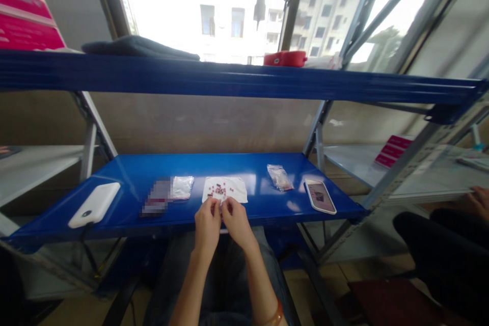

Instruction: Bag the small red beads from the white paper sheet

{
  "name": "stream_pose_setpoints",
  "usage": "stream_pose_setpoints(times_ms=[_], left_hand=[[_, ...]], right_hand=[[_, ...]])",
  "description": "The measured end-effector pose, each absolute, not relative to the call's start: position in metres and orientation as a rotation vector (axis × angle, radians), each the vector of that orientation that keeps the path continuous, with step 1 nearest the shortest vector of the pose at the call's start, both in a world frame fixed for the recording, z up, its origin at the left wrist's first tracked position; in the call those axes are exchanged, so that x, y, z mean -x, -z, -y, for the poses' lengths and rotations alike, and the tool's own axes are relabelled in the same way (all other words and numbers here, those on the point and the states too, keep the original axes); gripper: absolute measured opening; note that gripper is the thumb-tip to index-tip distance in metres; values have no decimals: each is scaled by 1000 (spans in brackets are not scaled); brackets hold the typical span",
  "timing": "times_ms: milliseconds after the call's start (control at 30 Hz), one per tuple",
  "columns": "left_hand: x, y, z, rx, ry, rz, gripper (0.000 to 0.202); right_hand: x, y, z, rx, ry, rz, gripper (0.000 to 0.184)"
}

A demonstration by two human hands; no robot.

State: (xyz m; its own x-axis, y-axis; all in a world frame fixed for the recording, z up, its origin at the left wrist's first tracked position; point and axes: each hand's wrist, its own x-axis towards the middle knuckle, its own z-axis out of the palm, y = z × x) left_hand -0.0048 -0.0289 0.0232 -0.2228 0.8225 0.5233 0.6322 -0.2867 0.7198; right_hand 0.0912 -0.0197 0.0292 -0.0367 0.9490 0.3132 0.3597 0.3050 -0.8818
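My left hand [207,224] and my right hand [235,221] meet at the front edge of a blue metal shelf [126,173]. The fingertips of both are pinched together over something too small to make out. Just beyond them lies a white sheet [233,191] with several small reddish pieces [219,191] scattered on it. An empty clear bag [182,187] lies to the left of the sheet. Another small clear bag [280,177] with pinkish contents lies to the right.
A white power bank [94,204] sits at the shelf's left end and a phone [320,196] with its screen lit at the right. An upper blue shelf [237,79] carries a red case [285,58] and dark cloth [137,46]. Another person's hand [479,199] rests on the neighbouring shelf at the right.
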Motion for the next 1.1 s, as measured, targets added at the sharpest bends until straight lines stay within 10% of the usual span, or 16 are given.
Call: stream_pose_setpoints(times_ms=[1100], left_hand=[[24, -19, 22, -1996, -1326, -1632, 39]], right_hand=[[-87, -25, 16, 1217, -1308, 1113, 25]])
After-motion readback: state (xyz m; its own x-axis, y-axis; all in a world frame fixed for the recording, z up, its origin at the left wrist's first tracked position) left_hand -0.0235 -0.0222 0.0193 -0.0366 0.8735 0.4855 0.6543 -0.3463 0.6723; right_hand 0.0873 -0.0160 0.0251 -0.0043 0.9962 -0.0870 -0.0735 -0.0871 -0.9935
